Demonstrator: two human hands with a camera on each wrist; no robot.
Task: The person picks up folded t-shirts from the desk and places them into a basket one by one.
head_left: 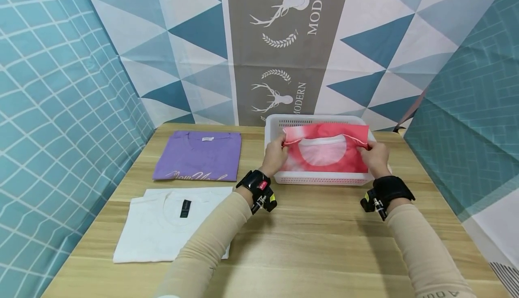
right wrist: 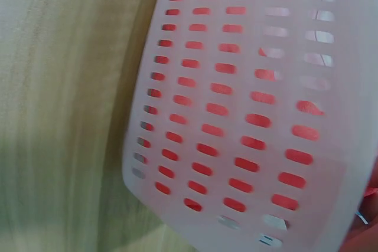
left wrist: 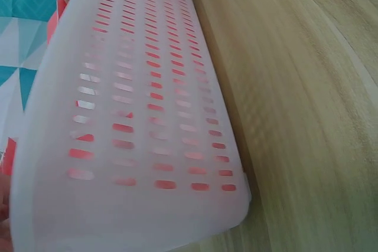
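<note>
Head view shows left hand [head_left: 276, 156] and right hand [head_left: 375, 157] pinching red shirt [head_left: 324, 151]; wrist views mainly show basket [left wrist: 124, 216].

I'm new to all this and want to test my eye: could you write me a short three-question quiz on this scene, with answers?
1. Which garment do the left hand and right hand both hold?
2. True or false: the white basket has solid walls with no openings.
3. Where does the purple shirt lie?
A) inside the basket
B) farther from the person than the white shirt
C) nearer to the person than the white shirt

Key:
1. The red-and-white shirt.
2. False; rows of slots run through its walls.
3. B.
</note>
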